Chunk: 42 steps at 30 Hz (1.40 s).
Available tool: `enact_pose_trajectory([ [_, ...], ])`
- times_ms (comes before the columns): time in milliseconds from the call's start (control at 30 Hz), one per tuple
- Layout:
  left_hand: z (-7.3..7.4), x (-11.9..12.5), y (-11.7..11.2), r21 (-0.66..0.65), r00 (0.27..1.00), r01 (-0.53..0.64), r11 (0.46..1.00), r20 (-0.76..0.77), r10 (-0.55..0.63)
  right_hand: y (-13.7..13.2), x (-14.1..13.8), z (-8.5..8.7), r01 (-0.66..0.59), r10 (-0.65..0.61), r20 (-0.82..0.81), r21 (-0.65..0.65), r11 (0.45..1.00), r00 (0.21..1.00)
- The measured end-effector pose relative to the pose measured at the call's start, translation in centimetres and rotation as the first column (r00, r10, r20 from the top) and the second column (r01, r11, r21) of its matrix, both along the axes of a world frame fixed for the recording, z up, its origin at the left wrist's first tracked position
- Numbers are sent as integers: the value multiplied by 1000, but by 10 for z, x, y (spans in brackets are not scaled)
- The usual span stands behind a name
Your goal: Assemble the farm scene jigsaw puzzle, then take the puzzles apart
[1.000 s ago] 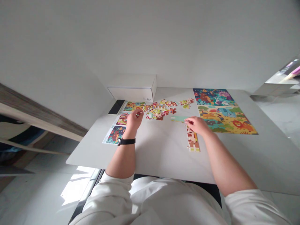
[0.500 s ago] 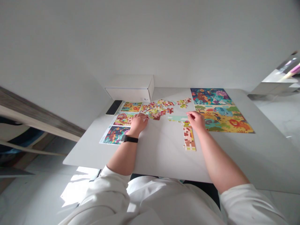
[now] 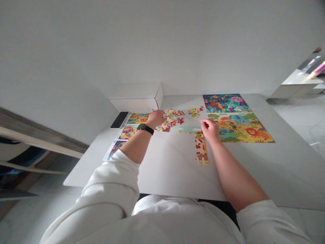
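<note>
My left hand (image 3: 156, 118), with a black watch on the wrist, reaches forward onto the pile of loose puzzle pieces (image 3: 175, 118); its fingers are curled down on the pieces and mostly hidden. My right hand (image 3: 210, 129) rests with bent fingers at the corner where a pale green strip of joined pieces (image 3: 188, 129) meets a joined column of giraffe-patterned pieces (image 3: 201, 150). Whether it holds a piece I cannot make out.
Two finished colourful puzzles (image 3: 235, 118) lie at the right of the white table (image 3: 266, 169). Picture cards (image 3: 127, 130) lie at the left, a black phone (image 3: 119, 119) beside them. A white box (image 3: 137, 96) stands at the back against the wall.
My left hand has moved forward from near the picture cards onto the loose pile. My right hand stays at the corner of the joined pieces.
</note>
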<state>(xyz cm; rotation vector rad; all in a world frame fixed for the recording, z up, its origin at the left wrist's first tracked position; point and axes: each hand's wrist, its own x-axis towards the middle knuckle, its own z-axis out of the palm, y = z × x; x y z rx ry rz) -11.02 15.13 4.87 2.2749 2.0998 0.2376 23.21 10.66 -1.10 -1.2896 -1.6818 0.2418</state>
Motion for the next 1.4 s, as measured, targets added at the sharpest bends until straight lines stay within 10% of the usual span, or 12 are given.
enact_pose_trajectory([
  [200, -1, -5, 38, -184, 995, 87, 979, -34, -95, 0, -4, 0, -45, 45, -18, -14, 999, 999],
  [500, 10, 12, 43, -28, 970, 98, 995, 226, -89, 1, -4, -1, -70, 71, 4, -38, 997, 998],
  [633, 28, 32, 14, 115, 798, 103, 988, 584, -151, 1, -4, -1, -80, 80, -1, -54, 995, 997],
  [733, 33, 54, -31, 144, 539, 107, 984, 823, -180, -3, -4, 0, -78, 77, -21, -50, 996, 997],
  [933, 10, 84, -123, 105, 41, 179, 978, 993, -115, -24, -3, 30, -30, 31, -67, 1, 1000, 997],
  [1100, -16, 92, -138, 72, -41, 167, 983, 997, -66, -52, -11, 63, -330, 293, -180, -224, 917, 939],
  [1233, -29, 96, -137, 73, -51, 170, 983, 997, -65, -81, -24, 49, -414, 323, -273, -417, 809, 906],
  [1400, -39, 100, -141, 96, -18, 197, 976, 995, -95, -102, -32, 29, -430, 276, -393, -387, 816, 877],
])
